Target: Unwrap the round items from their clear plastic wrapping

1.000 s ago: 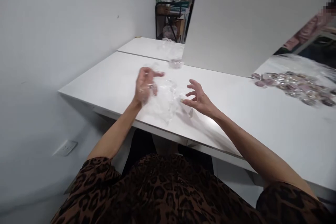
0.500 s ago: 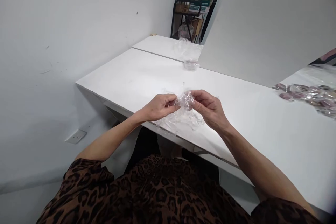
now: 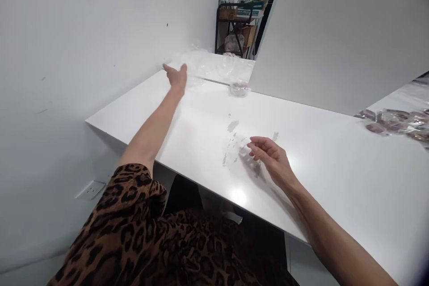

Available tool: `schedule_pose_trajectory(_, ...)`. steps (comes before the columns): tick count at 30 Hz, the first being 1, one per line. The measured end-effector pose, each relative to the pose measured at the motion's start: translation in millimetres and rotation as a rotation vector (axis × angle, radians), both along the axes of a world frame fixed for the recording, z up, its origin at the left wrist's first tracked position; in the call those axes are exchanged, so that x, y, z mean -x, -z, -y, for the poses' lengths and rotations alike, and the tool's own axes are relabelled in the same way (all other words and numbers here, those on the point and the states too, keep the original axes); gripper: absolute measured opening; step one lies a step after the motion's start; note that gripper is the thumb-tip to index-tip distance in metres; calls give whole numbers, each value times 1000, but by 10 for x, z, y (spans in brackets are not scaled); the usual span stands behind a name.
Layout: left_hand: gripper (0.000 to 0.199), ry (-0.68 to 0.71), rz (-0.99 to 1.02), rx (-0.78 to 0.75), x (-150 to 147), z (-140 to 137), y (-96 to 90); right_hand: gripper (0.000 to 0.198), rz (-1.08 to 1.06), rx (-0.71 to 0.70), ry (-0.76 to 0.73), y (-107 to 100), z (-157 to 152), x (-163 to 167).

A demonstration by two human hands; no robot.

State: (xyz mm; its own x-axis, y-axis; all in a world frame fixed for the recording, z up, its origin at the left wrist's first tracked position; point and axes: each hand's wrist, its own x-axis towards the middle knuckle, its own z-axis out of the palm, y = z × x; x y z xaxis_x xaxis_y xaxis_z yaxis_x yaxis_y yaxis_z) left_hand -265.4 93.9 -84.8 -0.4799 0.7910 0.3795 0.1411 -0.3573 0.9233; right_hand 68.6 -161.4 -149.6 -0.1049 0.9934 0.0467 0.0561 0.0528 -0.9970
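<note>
My left hand (image 3: 176, 78) is stretched far over the white table (image 3: 201, 143), fingers spread, with nothing in its grasp. Just beyond it, thin clear plastic film (image 3: 199, 60) hangs blurred over the far part of the tabletop. Closer to me, my right hand (image 3: 271, 158) pinches a small piece of clear plastic (image 3: 244, 148) between thumb and fingers; its outline is faint against the white surface. Around and below that hand, greyish wet-looking marks (image 3: 232, 126) are scattered on the tabletop.
A clear-wrapped packet (image 3: 239, 89) lies by the foot of a tall grey panel (image 3: 328, 40). Several wrapped purplish items (image 3: 393, 123) are spread at the right. Behind stands a black shelf cart (image 3: 234, 27) with boxes. A white wall (image 3: 83, 44) borders the left side.
My left hand has swung away to the far left, and the crumpled plastic that lay under both hands has left the near edge. My right hand has dropped slightly lower.
</note>
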Motion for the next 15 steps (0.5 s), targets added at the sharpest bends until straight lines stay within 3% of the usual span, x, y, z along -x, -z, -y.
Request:
schedule_pose_trajectory(2,75,-51,-274,106,-408,0,214,42,27,15,-22,4,25,10)
schedule_pose_trajectory(5,72,155,-650,253,-1129,42,520,42,70,15,-42,17,64,3)
schedule_pose_trajectory(8,73,304,-880,290,-1687,-68,681,40,130,-8,-51,28,98,-10)
schedule_pose_trajectory(11,75,332,-971,313,-1941,-270,731,37,171,-32,-54,21,119,-9)
schedule_pose_trajectory(15,47,377,-873,318,-1951,-363,756,34,146,-53,-35,-19,106,3)
